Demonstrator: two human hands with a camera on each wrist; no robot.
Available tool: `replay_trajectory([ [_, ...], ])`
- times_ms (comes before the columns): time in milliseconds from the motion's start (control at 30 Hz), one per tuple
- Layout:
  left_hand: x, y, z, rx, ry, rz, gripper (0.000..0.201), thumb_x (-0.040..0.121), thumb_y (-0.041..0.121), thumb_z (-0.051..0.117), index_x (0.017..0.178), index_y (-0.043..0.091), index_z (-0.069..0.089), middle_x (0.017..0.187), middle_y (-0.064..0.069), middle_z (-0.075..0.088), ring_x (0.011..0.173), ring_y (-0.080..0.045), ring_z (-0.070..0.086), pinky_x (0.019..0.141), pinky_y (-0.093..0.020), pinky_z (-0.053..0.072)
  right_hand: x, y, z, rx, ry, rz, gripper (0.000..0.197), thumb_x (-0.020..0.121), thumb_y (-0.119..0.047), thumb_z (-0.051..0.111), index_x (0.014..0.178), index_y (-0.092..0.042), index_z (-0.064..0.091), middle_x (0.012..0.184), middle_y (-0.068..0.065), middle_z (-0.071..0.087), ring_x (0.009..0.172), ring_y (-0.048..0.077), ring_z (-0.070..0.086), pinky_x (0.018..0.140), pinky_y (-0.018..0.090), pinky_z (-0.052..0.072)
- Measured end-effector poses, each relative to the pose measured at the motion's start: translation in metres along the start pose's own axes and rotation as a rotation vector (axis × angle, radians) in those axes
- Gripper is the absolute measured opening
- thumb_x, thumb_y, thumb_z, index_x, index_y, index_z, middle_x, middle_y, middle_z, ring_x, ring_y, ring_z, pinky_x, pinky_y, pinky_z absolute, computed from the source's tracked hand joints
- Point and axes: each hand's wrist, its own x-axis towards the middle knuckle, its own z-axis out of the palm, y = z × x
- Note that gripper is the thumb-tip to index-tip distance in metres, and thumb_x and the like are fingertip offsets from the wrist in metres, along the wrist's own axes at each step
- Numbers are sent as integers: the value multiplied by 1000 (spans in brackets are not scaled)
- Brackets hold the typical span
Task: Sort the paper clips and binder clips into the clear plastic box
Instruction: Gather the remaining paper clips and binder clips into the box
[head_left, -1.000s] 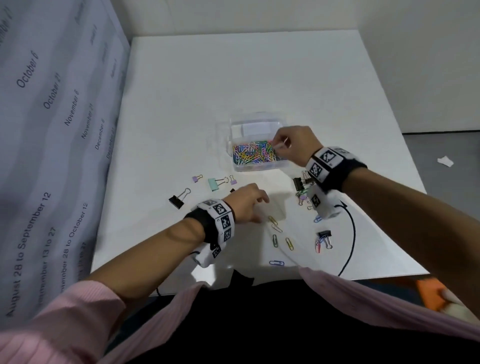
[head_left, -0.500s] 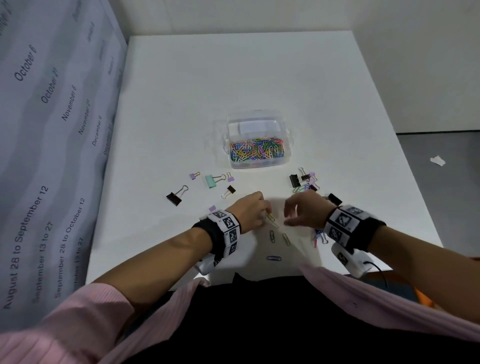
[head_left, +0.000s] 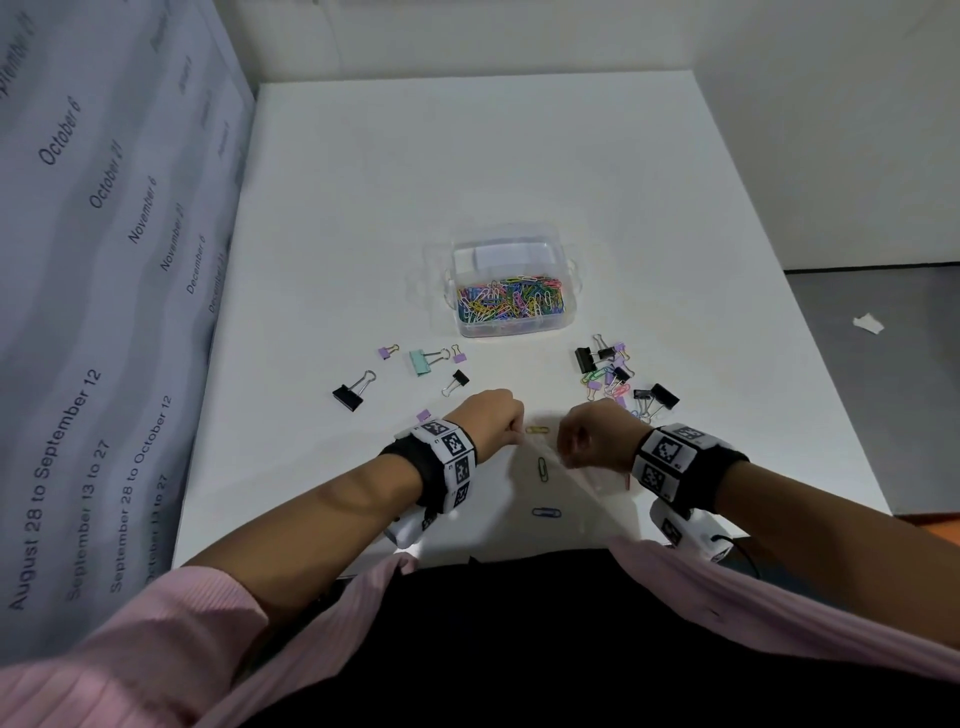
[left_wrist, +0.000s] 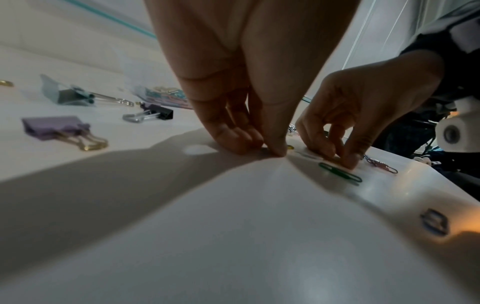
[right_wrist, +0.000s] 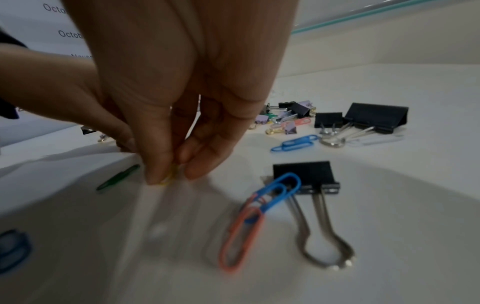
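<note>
Paper clips (head_left: 543, 468) lie loose at the near table (head_left: 519, 156) edge, the box (head_left: 511, 283) well beyond. Right hand (head_left: 592, 434) has thumb and fingertips pinched on a yellow clip (right_wrist: 170, 176); left hand (head_left: 485, 418) presses closed fingertips beside it, its catch hidden. Best lift straight up, firm pinch, and carry over the box's front half.

head view overhead, wrist views close
</note>
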Motion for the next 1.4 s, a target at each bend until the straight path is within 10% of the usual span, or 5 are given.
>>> replay_trajectory([
  [233, -1, 0, -7, 46, 9, -63, 15, 84, 24, 65, 84, 11, 57, 97, -13, 63, 95, -29, 59, 76, -32, 41, 6, 3, -2, 43, 91, -32, 17, 68, 2, 65, 84, -3, 72, 82, 14, 74, 75, 19, 66, 60, 0, 36],
  [433, 2, 1, -7, 74, -56, -87, 18, 86, 20, 63, 72, 11, 55, 77, -10, 55, 77, -28, 57, 68, -30, 40, 8, 1, 0, -29, 114, -16, 11, 75, -8, 65, 81, -5, 73, 86, 17, 70, 82, 28, 63, 68, 18, 31],
  [633, 3, -2, -4, 115, 32, -74, 19, 88, 18, 60, 99, 2, 59, 108, -16, 60, 101, -33, 57, 83, -36, 42, 10, 8, 5, -6, 179, -29, 9, 69, 0, 62, 72, -2, 70, 76, 17, 71, 74, 29, 64, 66, 18, 32],
  [1133, 9, 5, -6, 125, 127, 14, 19, 93, 14, 42, 102, 4, 55, 105, -17, 62, 98, -35, 57, 84, -43, 46, 12, -6, -9, 19, 106, 82, 10, 70, -5, 57, 70, -10, 66, 56, -5, 53, 64, 17, 50, 50, 20, 28],
  [1400, 15, 9, -3, 37, 66, 33, 18, 92, 12, 43, 98, 8, 59, 106, -15, 60, 98, -33, 55, 83, -39, 43, 11, -7, 8, 59, 180, -63, 11, 78, -9, 63, 85, -6, 71, 84, 16, 73, 75, 27, 62, 57, 17, 27],
])
